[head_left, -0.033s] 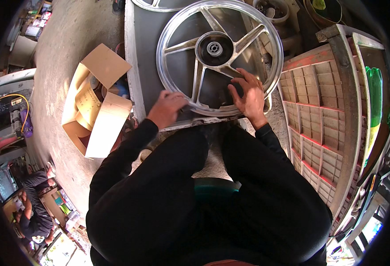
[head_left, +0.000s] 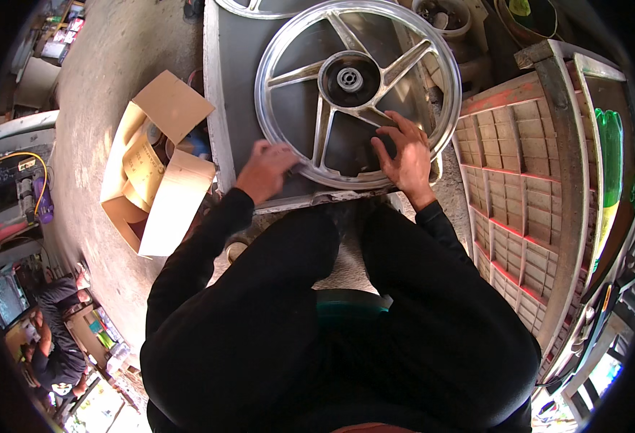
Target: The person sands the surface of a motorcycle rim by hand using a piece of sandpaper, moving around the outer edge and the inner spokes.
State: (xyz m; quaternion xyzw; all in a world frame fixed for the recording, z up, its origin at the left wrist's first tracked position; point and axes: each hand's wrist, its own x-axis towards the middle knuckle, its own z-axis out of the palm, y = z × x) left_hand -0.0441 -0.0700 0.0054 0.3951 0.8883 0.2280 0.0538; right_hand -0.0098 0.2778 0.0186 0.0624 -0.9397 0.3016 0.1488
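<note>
A bare silver motorcycle wheel rim (head_left: pixel 322 137) with broad spokes and a round hub (head_left: pixel 350 80) lies flat on a low dark-topped table (head_left: pixel 238 86). At its near left edge is my left hand (head_left: pixel 265 172), with curled fingers against the outer rim. Those fingertips are smeared by motion, and whatever they may hold is hidden. My right hand (head_left: pixel 406 157) rests across the near right part of the rim. Its thumb and fingers are apart, reaching inside the rim close to the end of a spoke.
Part of a second wheel rim (head_left: pixel 259 10) shows at the table's far end. An open cardboard box (head_left: pixel 180 198) holding a yellowish rounded object (head_left: pixel 144 167) stands left. Buckets (head_left: pixel 453 22) are at far right, beside a slatted wooden frame (head_left: pixel 508 180). Someone in dark clothes (head_left: pixel 59 353) is at lower left.
My left hand has shifted slightly left and away from me along the rim's edge. My right hand and the wheel rim have stayed in place.
</note>
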